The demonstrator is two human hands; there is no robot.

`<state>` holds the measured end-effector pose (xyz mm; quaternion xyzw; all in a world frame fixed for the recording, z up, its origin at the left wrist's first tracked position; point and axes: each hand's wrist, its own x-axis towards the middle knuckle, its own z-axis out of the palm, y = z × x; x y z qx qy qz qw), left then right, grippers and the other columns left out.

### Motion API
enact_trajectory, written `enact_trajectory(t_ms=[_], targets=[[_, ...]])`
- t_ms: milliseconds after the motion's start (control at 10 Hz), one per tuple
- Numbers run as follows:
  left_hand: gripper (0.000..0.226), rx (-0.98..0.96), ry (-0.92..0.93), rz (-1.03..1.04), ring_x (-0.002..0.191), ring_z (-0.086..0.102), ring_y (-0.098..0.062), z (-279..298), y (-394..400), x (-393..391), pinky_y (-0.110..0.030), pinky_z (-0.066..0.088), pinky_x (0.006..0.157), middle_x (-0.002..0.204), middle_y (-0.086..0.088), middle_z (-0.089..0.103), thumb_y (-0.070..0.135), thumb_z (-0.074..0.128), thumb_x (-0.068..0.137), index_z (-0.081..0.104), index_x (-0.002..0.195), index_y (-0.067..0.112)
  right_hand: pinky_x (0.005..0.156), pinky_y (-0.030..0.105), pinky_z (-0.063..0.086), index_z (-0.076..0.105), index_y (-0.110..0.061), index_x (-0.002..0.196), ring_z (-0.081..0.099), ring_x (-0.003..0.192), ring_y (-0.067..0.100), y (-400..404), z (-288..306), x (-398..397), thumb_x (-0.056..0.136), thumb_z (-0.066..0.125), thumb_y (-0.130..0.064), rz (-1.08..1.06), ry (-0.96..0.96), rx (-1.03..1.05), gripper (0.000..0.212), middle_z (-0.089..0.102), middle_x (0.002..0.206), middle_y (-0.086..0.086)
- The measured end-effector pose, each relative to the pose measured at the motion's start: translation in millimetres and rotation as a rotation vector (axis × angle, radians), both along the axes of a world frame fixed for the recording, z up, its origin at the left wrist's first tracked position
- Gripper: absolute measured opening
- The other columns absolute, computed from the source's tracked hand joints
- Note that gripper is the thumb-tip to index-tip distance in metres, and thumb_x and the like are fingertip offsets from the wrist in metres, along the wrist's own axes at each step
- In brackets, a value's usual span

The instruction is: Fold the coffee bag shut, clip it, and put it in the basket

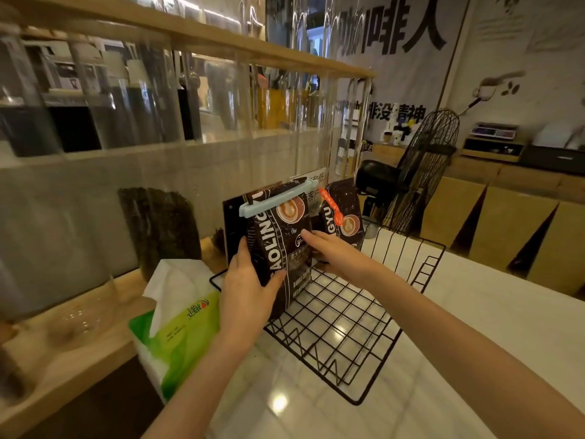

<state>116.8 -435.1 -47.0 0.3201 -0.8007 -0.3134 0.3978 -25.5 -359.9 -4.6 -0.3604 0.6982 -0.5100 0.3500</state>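
Note:
A dark coffee bag (281, 242) stands upright at the left end of the black wire basket (348, 337). Its top is folded over and held by a long pale blue clip (277, 199). My left hand (250, 289) grips the bag's lower left side, thumb across the front. My right hand (335, 251) rests with flat fingers on the bag's right edge. A second, similar coffee bag (343, 218) with an orange clip stands behind it in the basket.
A green tissue pack (177, 331) lies left of the basket on the white counter (474, 312). A clear acrylic screen (126, 185) and a wooden ledge run along the left. A black fan (421, 172) stands behind the basket.

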Motion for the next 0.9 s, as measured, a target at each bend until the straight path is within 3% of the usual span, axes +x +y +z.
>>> enact_trajectory(t_ms=[200,500,600,700,800,900], targets=[[0.068,-0.008,0.023,-0.016,0.115,0.053,-0.019,4,-1,3,-0.043,0.048,0.095,0.125,-0.003,0.058,0.030,0.069,0.074,0.036,0.132,0.022,0.083,0.021,0.042,0.044,-0.013,0.127,0.055,0.092,0.004,0,7,7,0.094,0.042,-0.038,0.006,0.021,-0.030,0.042,0.058,0.105,-0.007],[0.079,0.023,-0.021,0.004,0.122,0.047,-0.022,1,-1,2,-0.044,0.043,0.101,0.133,-0.009,0.050,0.027,0.068,0.076,0.023,0.139,0.015,0.092,0.027,0.032,0.034,-0.014,0.136,0.043,0.102,0.010,-1,11,13,0.095,0.039,-0.038,-0.014,0.035,0.007,0.048,0.046,0.109,-0.004],[0.084,-0.006,0.010,0.050,0.133,0.033,-0.022,2,8,5,-0.043,0.034,0.109,0.144,-0.010,0.035,0.027,0.067,0.076,0.016,0.142,0.013,0.091,0.027,0.031,0.032,-0.015,0.137,0.040,0.104,0.010,0,10,14,0.095,0.038,-0.038,-0.026,0.053,0.004,0.048,0.045,0.114,-0.005],[0.077,-0.105,0.141,0.091,0.133,0.030,-0.019,11,24,11,-0.034,0.030,0.108,0.144,-0.011,0.030,0.020,0.067,0.078,0.022,0.140,0.011,0.085,0.021,0.036,0.032,-0.014,0.137,0.042,0.103,0.009,5,12,17,0.095,0.039,-0.034,-0.050,0.083,-0.030,0.047,0.047,0.133,0.002],[0.065,-0.314,0.246,0.077,0.125,0.033,-0.012,20,42,11,-0.032,0.031,0.104,0.136,-0.014,0.041,0.018,0.067,0.078,0.035,0.133,0.009,0.088,0.022,0.035,0.025,-0.014,0.141,0.040,0.106,0.008,19,16,14,0.094,0.044,-0.029,-0.129,0.133,-0.096,0.053,0.043,0.137,0.006],[0.057,-0.382,0.226,-0.024,0.120,0.042,-0.014,31,59,0,-0.032,0.036,0.104,0.128,-0.011,0.049,0.021,0.066,0.079,0.041,0.129,0.010,0.098,0.031,0.038,0.025,-0.020,0.141,0.045,0.117,0.013,51,26,9,0.089,0.054,-0.030,-0.257,0.196,-0.262,0.060,0.046,0.133,0.000]])
